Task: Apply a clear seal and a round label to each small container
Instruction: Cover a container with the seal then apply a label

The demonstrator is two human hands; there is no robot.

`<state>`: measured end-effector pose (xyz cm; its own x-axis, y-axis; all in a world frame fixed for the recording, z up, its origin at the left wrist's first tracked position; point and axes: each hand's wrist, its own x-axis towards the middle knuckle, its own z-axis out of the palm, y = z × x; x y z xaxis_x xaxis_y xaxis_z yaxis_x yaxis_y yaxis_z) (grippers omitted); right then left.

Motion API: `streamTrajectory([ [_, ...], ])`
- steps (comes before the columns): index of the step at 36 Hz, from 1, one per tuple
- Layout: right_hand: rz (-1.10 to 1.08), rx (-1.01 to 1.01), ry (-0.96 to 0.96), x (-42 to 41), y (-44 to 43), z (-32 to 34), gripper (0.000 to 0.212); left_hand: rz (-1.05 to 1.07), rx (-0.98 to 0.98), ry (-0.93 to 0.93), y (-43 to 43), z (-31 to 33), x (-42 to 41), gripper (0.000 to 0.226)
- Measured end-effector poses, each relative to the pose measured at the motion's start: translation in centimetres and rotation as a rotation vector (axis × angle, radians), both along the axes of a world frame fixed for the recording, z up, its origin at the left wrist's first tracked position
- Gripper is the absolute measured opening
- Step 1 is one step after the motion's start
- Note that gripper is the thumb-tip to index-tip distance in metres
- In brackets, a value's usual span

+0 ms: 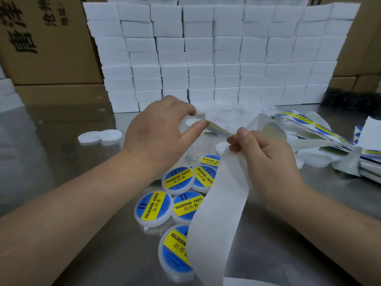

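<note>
Now left hand point(156, 131) holds round label point(216, 129); right hand point(266, 153) grips backing strip point(216, 213)

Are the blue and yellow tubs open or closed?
Closed: every labelled container in view has its lid on, with a round label flat on top.

Several round white containers point(153, 209) lie flat in a loose cluster on the counter point(61, 162), each topped with a blue-and-yellow "SOLDERING PASTE" sticker. Two plain white ones point(99, 137) sit touching, farther left. One round label point(218, 129) is raised almost edge-on, part peeled from its white backing strip point(216, 213), which droops over the cluster. More label strips point(321, 129) are heaped to the right.
</note>
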<state>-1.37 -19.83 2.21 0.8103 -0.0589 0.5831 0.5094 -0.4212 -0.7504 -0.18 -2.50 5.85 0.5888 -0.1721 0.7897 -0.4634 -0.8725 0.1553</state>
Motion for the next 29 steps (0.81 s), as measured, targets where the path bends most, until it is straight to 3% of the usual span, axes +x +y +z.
streamTrajectory([
  [9, -0.011, 0.163, 0.03, 0.4, -0.1, -0.1, 0.031, -0.045, 0.178, -0.024, 0.1, 0.0, -0.1, 0.039],
  [16, -0.023, 0.104, 0.055, 0.9, -0.1, -0.4, 0.021, -0.019, 0.165, -0.029, 0.3, -0.3, 0.6, 0.03],
  [18, -0.02, 0.107, 0.05, 0.9, -0.1, -0.3, 0.02, -0.017, -0.012, 0.077, 0.2, -0.5, 0.8, 0.02],
  [20, -0.001, 0.112, 0.058, 0.9, -0.1, -0.3, 0.021, -0.073, -0.328, 0.262, -0.3, -0.2, 0.8, 0.003],
  [24, 0.059, 0.117, 0.09, 0.7, 0.1, -0.4, 0.019, -0.374, -0.964, 0.646, -1.0, 0.3, 1.3, 0.022],
  [27, 0.121, 0.116, 0.096, 0.4, 0.3, -0.4, 0.017, -0.557, -1.233, 0.852, -1.3, 0.2, 1.1, 0.023],
  [29, 0.162, 0.121, 0.092, 0.3, 0.3, -0.4, 0.021, -0.63, -1.286, 0.909, -1.5, 0.0, 1.1, 0.023],
])
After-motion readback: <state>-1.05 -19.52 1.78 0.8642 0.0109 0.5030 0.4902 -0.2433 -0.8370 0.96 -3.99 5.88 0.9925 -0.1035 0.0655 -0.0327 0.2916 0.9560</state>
